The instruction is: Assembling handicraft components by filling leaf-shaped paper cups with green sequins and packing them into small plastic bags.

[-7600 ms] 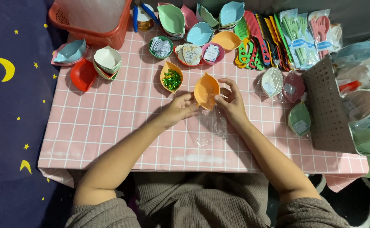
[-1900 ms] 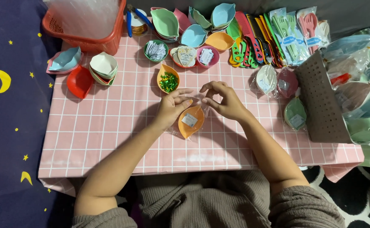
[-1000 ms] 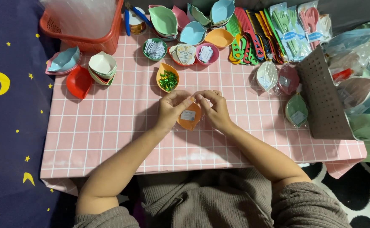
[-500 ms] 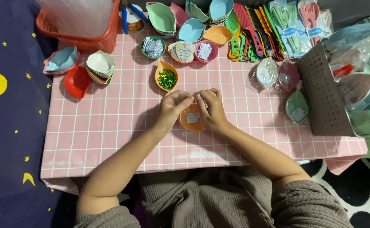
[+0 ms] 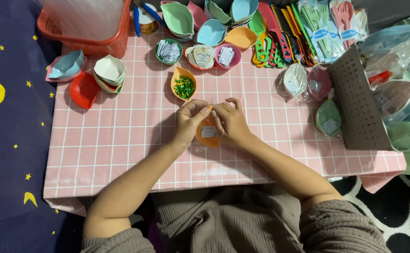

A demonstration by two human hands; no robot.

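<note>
While both hands (image 5: 209,122) pinch the orange dish (image 5: 208,133) between their fingertips (image 5: 207,108), it looks light, stiff and slippery in wrap; grip its pointed ends.

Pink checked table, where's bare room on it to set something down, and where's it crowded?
Bare cloth on the pink table: the near-left stretch between the red dish and the left hand, and the near-right strip below the wrapped dishes, beside the right hand. The far edge is crowded, from the red basket to the combs.
</note>
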